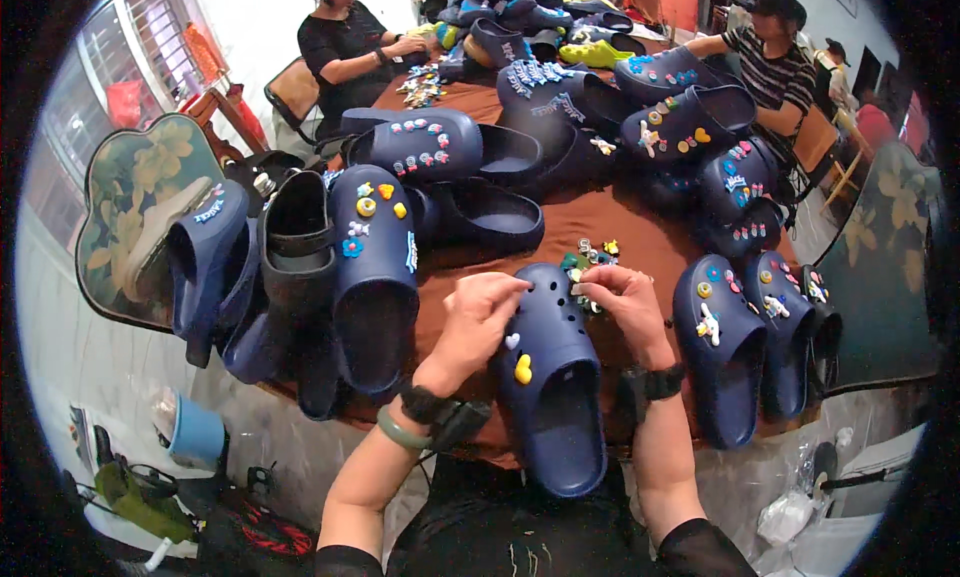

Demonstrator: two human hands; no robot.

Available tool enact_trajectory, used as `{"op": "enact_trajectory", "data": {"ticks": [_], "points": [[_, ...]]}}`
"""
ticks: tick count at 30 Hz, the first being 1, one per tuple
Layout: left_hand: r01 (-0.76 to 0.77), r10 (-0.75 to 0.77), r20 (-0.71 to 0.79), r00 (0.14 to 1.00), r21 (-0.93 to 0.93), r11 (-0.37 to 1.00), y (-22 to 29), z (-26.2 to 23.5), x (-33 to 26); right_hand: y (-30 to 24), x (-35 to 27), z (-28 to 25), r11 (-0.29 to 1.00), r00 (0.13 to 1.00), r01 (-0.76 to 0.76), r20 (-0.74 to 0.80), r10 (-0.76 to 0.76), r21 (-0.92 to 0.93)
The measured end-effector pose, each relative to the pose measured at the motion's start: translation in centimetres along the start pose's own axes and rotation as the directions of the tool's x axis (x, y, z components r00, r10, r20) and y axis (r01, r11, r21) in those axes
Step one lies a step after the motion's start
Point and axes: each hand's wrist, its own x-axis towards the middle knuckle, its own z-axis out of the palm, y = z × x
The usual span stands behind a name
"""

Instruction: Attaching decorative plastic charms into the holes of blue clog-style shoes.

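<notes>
A navy blue clog (553, 352) with round holes lies in front of me on the brown cloth, toe pointing away. On its left side sit a yellow charm (523, 369) and a small pale heart charm (512, 341). My left hand (472, 322) is closed, its pinched fingertips against the left of the toe; whatever they grip is hidden. At the toe's right edge, my right hand (632, 305) pinches a small pale charm (577, 288) between thumb and fingers. Just beyond it lies a small heap of mixed charms (603, 252).
Decorated navy clogs (377, 267) crowd the left, with more clogs (722, 337) lined up at right. Stacked shoes (560, 97) and a charm pile (421, 85) lie farther back. Two people (345, 52) sit across the table. A blue bucket (197, 429) stands on the floor.
</notes>
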Motion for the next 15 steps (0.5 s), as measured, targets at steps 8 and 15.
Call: {"op": "enact_trajectory", "data": {"ticks": [8, 15], "points": [[0.18, -0.137, 0.292, 0.947, -0.124, 0.976, 2.0, 2.2, 2.7, 1.1, -0.2, 1.0, 0.984, 0.999, 0.032, 0.028, -0.037, 0.173], [0.463, -0.317, 0.381, 0.869, -0.394, 0.794, -0.1, 1.8, 2.4, 0.9, 0.0, 1.8, 0.998, 0.998, 0.035, 0.057, -0.038, 0.05]]}}
